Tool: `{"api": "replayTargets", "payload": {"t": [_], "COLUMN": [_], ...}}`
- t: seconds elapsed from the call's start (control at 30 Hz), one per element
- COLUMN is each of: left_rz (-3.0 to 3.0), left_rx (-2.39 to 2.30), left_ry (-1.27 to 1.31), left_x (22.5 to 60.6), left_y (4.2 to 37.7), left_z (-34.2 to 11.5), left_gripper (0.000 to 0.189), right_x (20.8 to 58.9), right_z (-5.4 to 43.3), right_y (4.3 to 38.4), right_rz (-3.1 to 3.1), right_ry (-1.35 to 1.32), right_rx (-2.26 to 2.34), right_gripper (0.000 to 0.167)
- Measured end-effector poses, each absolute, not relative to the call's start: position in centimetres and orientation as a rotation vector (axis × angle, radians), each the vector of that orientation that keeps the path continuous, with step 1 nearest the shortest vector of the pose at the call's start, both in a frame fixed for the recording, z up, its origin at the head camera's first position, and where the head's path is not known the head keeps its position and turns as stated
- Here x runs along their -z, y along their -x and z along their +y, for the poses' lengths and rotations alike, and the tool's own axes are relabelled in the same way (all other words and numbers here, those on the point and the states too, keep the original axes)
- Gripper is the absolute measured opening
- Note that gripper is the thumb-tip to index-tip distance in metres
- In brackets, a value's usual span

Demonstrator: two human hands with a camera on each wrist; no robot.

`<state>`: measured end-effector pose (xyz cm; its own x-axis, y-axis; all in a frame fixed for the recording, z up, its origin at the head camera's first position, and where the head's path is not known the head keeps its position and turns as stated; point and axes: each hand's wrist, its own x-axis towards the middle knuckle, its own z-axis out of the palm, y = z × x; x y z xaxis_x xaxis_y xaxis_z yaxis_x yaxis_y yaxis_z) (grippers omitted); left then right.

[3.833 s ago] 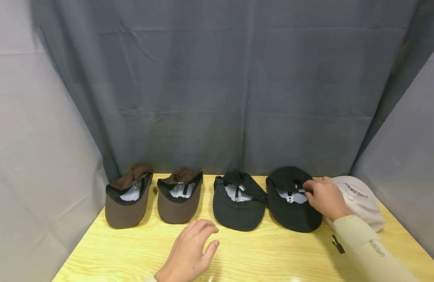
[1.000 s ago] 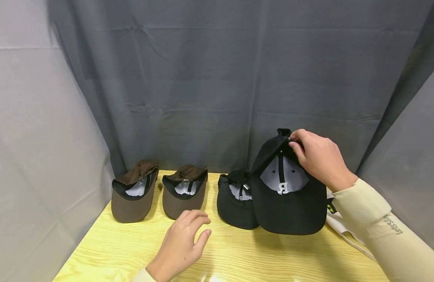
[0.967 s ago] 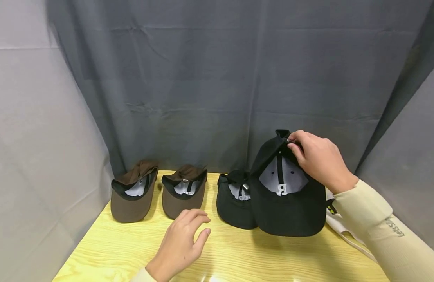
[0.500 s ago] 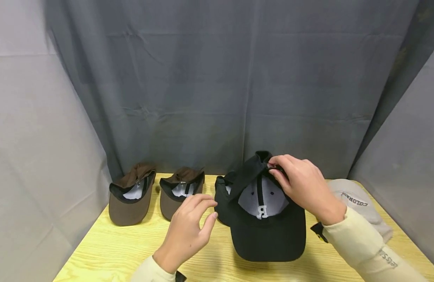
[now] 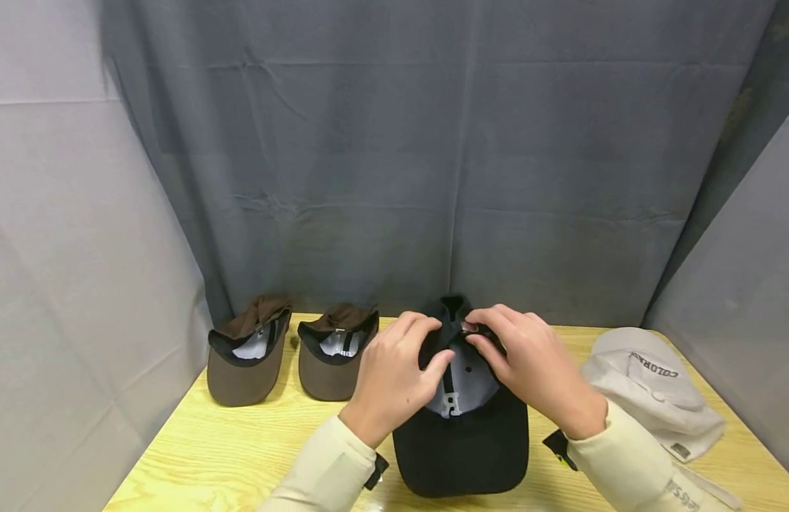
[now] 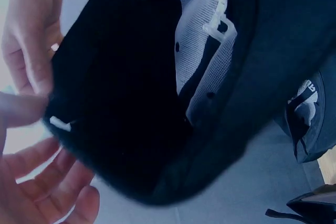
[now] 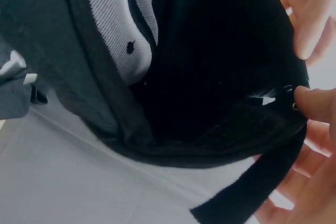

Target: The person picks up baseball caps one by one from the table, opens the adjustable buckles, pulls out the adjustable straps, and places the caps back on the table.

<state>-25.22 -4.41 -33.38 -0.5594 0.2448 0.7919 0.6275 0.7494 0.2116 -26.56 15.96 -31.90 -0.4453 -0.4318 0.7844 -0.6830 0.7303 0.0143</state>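
A black baseball cap (image 5: 461,455) hangs above the table, brim down, its grey-lined inside and a white letter facing me. My right hand (image 5: 528,355) pinches the back strap by its metal buckle (image 5: 469,327). On the other side of the strap, my left hand (image 5: 400,366) holds the cap's back edge between thumb and fingers. In the left wrist view the left thumb (image 6: 23,109) presses that edge, fingers beneath. A loose strap end (image 7: 236,192) dangles below the right hand in the right wrist view.
Two brown caps (image 5: 247,380) (image 5: 330,380) stand at the left on the wooden table (image 5: 196,462). A cream cap (image 5: 657,391) lies at the right. Another dark cap (image 6: 310,114) shows in the left wrist view. A grey curtain (image 5: 368,142) closes the back.
My right hand has lifted the black cap from the row and brought it left and nearer. The left hand has moved up and right and taken hold of its back edge.
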Motion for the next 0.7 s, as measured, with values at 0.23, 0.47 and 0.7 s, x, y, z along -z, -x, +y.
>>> {"api": "replayTargets", "payload": {"t": [0.23,0.47,0.7], "left_rz": [-2.158,-2.118,-2.082], "left_rx": [0.563,0.609,0.663], "left_ry": [0.560,0.480,0.461], "left_x": [33.3,33.5,33.7], "left_y": [26.0,26.4,26.3], "left_z": [-3.0,-2.6,-2.6], "left_gripper": [0.008,0.006,0.006], "right_x": [33.4,35.9,37.4], "right_z": [15.9,15.8,15.5], "right_y": [27.2,28.0,28.2], "right_rz": [-2.054,-1.957,-1.963], "right_ry": [-0.789,-0.689,-0.631], "right_rx": [-0.424,-0.478,-0.535], "right_gripper": [0.031,0.033,0.027]}}
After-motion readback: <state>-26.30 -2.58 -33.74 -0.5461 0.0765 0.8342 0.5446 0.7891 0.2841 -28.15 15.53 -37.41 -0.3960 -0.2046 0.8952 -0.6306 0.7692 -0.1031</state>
